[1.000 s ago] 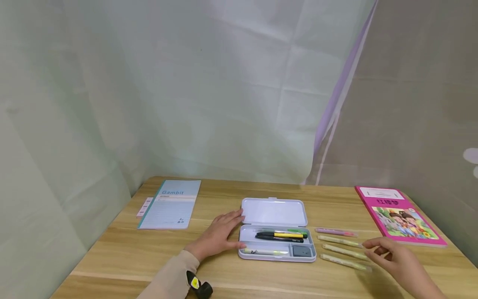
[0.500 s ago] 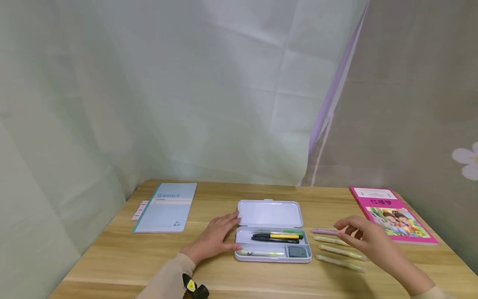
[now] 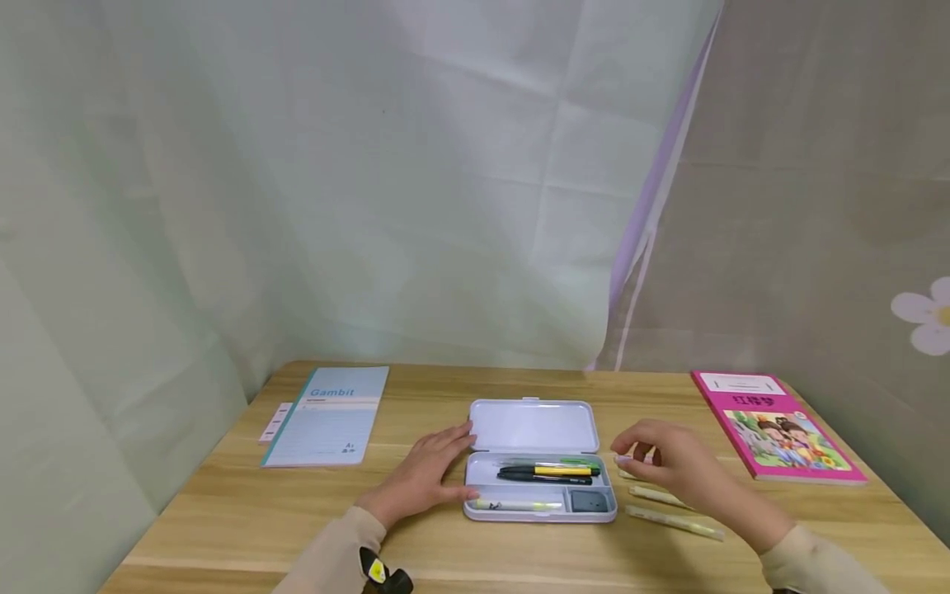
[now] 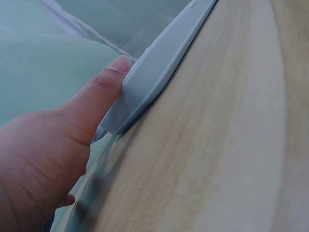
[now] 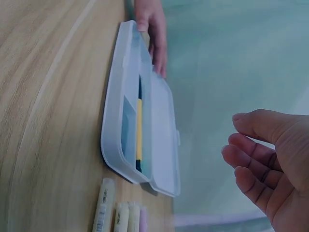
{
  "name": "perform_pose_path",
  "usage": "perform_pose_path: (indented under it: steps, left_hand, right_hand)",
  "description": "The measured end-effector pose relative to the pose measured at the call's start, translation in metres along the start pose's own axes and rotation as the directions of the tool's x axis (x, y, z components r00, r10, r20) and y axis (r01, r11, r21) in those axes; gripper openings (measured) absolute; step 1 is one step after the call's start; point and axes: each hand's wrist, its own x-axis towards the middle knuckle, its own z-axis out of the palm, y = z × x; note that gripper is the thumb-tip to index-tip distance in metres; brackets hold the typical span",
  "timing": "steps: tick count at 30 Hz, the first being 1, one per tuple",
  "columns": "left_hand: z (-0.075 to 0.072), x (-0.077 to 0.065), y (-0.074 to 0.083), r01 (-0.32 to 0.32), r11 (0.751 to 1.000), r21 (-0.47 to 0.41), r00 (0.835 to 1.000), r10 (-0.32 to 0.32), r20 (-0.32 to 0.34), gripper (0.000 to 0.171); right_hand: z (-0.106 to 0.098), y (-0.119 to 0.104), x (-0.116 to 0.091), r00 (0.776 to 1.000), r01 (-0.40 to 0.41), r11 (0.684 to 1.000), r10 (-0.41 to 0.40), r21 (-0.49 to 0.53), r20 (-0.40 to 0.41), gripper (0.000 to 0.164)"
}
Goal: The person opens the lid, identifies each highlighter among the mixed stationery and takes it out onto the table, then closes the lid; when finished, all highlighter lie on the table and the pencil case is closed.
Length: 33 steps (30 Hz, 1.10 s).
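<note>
A pale pencil case point(image 3: 530, 516) lies with its lid point(image 3: 533, 426) raised back, holding several pens point(image 3: 549, 471), a light marker point(image 3: 519, 505) and a dark grey block point(image 3: 589, 501). My left hand point(image 3: 423, 477) touches its left side; the thumb point(image 4: 104, 87) lies straight against the case wall. To the right of the case, my right hand point(image 3: 679, 462) hovers over a row of pale highlighters point(image 3: 674, 523), partly hiding them. In the right wrist view, that hand's fingers point(image 5: 251, 154) are loosely bent with nothing between them and the thumb.
A light blue notebook point(image 3: 330, 419) lies at the left on top of a pinkish item point(image 3: 275, 422). At the right is a pink picture book point(image 3: 775, 429). Pale curtains point(image 3: 445, 181) hang behind the wooden table point(image 3: 223, 511).
My right hand has moved left over the highlighters, closer to the pencil case. The left hand keeps its place at the case. The head view has shifted slightly.
</note>
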Motion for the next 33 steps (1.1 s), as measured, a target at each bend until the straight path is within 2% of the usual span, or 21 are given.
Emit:
perform_pose_path:
  steps: [9,18,25,29,33]
  left_hand:
    - [0.000,0.001,0.000,0.013,1.000,-0.012,1.000,-0.013,0.006,0.081]
    - [0.000,0.001,0.000,0.010,1.000,-0.009,1.000,-0.010,0.014,0.081]
    - [0.002,0.001,-0.001,0.011,1.000,-0.010,1.000,-0.010,0.012,0.082]
    - [0.002,0.001,-0.001,0.009,1.000,-0.010,1.000,-0.009,0.009,0.082]
    - [0.002,0.001,0.000,0.007,1.000,-0.008,1.000,-0.007,0.003,0.082]
  right_hand:
    - [0.020,-0.005,0.018,0.992,0.005,0.997,-0.015,0.080,0.127,0.008]
    - [0.048,-0.003,0.022,0.982,0.041,0.987,-0.069,0.158,0.178,0.009]
    - [0.067,-0.002,0.024,0.966,0.038,0.986,-0.077,0.159,0.245,0.008]
    - [0.074,-0.002,0.024,0.968,0.051,0.986,-0.088,0.159,0.235,0.008]
    - [0.079,-0.004,0.027,0.965,0.085,0.990,-0.110,0.116,0.237,0.006]
